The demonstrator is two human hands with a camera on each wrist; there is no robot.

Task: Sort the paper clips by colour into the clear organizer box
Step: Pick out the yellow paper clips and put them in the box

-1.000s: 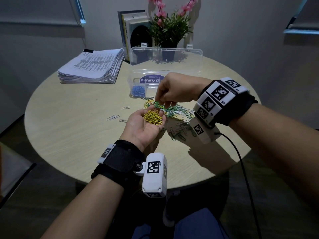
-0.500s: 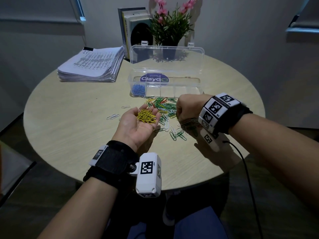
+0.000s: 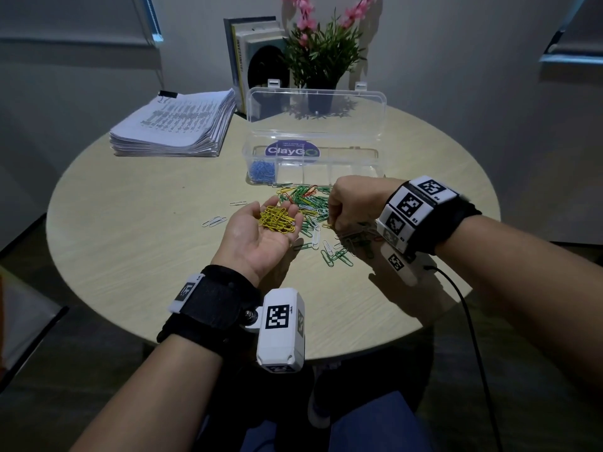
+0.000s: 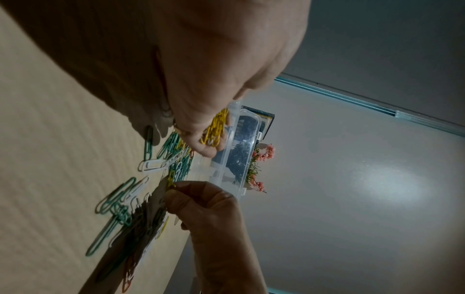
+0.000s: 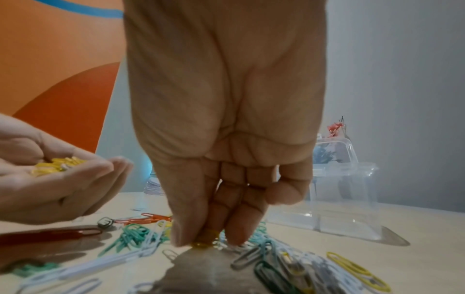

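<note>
My left hand (image 3: 261,223) lies palm up above the table, cupping a heap of yellow paper clips (image 3: 276,219). To its right, my right hand (image 3: 332,223) reaches down into the mixed pile of green, white, yellow and red clips (image 3: 310,203). In the right wrist view its thumb and fingertips (image 5: 236,236) pinch one yellow clip (image 5: 203,243) at the table surface. The clear organizer box (image 3: 359,171) stands open behind the pile. Blue clips (image 3: 261,171) fill its left compartment.
A thick stack of printed papers (image 3: 173,125) lies at the back left. Books (image 3: 254,60) and a potted plant with pink flowers (image 3: 323,50) stand behind the box's raised lid (image 3: 316,115). A few white clips (image 3: 213,221) lie left of my left hand.
My right hand left the spot above my left palm, dropped to the right onto the pile and now pinches a yellow clip. The left hand stayed cupped, almost still.
</note>
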